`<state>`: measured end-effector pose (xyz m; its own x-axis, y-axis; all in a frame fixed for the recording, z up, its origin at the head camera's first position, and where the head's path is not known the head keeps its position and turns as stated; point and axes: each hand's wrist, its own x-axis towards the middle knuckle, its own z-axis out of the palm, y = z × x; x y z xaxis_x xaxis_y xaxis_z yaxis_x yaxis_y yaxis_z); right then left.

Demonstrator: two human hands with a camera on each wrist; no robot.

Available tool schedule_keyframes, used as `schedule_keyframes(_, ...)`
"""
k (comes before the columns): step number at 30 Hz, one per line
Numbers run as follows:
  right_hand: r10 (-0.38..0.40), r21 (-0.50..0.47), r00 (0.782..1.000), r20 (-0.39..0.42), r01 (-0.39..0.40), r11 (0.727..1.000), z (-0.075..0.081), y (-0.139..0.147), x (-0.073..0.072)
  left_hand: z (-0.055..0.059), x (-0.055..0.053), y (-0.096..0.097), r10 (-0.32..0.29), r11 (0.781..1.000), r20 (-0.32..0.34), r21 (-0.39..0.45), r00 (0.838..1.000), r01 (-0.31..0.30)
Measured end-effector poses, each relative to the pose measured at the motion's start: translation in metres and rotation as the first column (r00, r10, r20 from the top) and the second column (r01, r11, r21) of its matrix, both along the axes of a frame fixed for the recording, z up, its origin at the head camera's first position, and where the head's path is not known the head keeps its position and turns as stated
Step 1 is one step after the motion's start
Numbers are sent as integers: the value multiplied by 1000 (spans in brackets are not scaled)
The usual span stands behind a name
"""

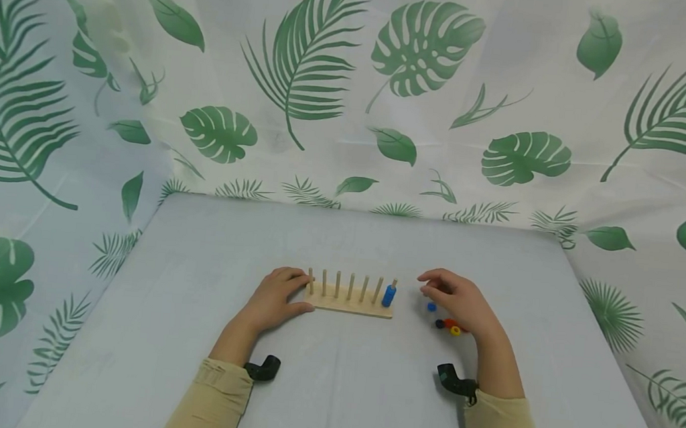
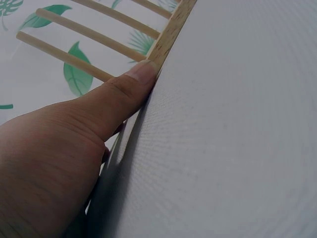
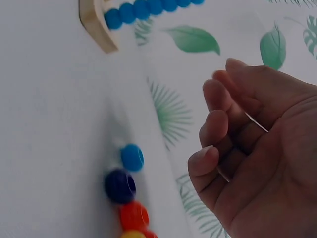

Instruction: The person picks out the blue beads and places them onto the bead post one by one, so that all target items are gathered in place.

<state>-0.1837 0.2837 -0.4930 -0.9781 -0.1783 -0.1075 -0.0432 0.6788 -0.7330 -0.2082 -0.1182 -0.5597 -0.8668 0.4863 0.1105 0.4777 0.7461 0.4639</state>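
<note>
A pale wooden peg board (image 1: 348, 303) with a row of upright pegs stands mid-table. Blue beads (image 1: 389, 296) are stacked on its rightmost peg, and the other pegs are bare. My left hand (image 1: 276, 297) grips the board's left end, its thumb (image 2: 141, 74) against the front edge of the base. To the right of the board, my right hand (image 1: 456, 297) hovers above loose beads with loosely bent fingers; nothing shows between them. Below it lie a light blue bead (image 3: 132, 157), a dark blue bead (image 3: 120, 186), red beads (image 3: 133, 216) and a yellow bead (image 1: 455, 331).
A white cloth (image 1: 329, 387) covers the table. Leaf-printed curtains (image 1: 340, 93) rise behind it and at both sides. Each wrist wears a black camera mount, such as the one at the right wrist (image 1: 455, 381).
</note>
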Motion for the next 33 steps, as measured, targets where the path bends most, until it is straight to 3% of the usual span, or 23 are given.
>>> schedule_keyframes(8, -30, 56, 997, 75, 26, 998, -11, 24, 0, 0, 1, -1, 1, 1000, -3, 5, 1000, -1)
schedule_keyframes(17, -24, 82, 983, 182, 9, 997, -22, 32, -1, -1, 0, -1, -5, 1000, -23, 14, 1000, 5)
schedule_keyframes(33, -7, 146, 992, 127, -12, 989, -30, 27, -4, 0, 0, 0, -2, 1000, -14, 3, 1000, 2)
